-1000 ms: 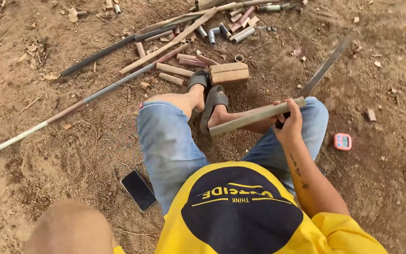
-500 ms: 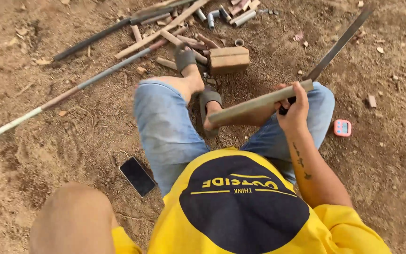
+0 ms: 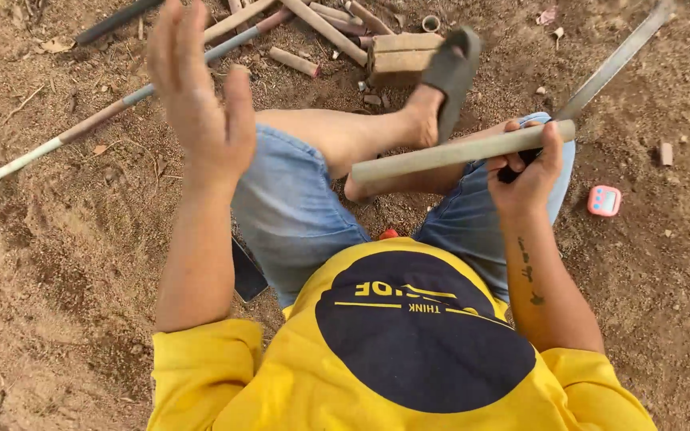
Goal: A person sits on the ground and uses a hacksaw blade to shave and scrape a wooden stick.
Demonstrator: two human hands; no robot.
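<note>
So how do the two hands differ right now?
The left hand is raised, open and empty, fingers spread; the right hand is lower and closed. The left hand touches nothing, while the right hand grips a pale stick together with a long blade. Both hands are bare.

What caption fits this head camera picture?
Right hand grips a stick and long knife; left hand raised open.

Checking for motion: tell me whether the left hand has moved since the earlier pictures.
Yes. The left hand has risen, open and empty, now above the left knee.
</note>
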